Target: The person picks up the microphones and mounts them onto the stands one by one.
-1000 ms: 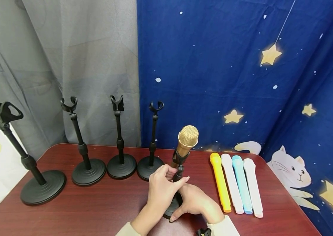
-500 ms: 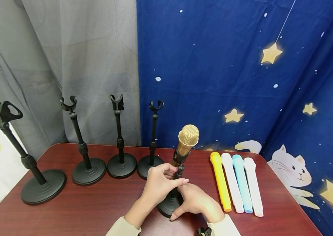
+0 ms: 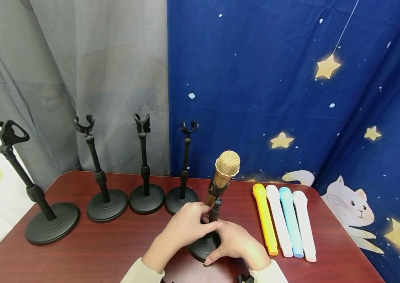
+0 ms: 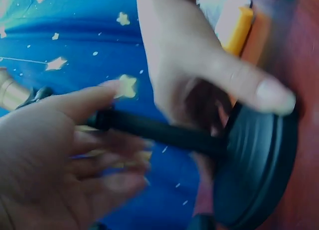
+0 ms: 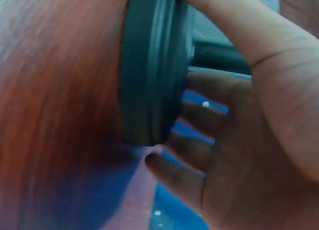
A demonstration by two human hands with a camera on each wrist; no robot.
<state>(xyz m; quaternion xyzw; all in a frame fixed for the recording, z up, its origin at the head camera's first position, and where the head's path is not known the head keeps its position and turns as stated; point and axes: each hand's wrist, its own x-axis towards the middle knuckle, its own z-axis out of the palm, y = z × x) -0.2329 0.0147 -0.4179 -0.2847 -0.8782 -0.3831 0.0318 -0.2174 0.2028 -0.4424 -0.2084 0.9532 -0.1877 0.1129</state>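
Observation:
A gold microphone (image 3: 227, 164) sits tilted in the clip of a black microphone stand (image 3: 200, 249) near the table's front. My right hand (image 3: 236, 239) holds this stand's round base, thumb on the near rim; in the right wrist view, the fingers (image 5: 194, 148) reach round the base's far side. Beside the pole is my left hand (image 3: 187, 224). In the left wrist view its thumb and loosely bent fingers (image 4: 112, 163) lie on either side of the pole (image 4: 159, 133), seemingly without gripping it; blur hides any light contact.
Several black stands with unfilled clips, such as the leftmost stand (image 3: 52, 222), line the table's left and back. To the right lie a yellow microphone (image 3: 265, 220), a light blue microphone (image 3: 291, 222) and two white ones. Curtains hang behind the table (image 3: 115, 251).
The stand's base first shifted left under my hands. My left hand, earlier pinching just below the clip, has since slid lower and loosened. My right hand stays at the base.

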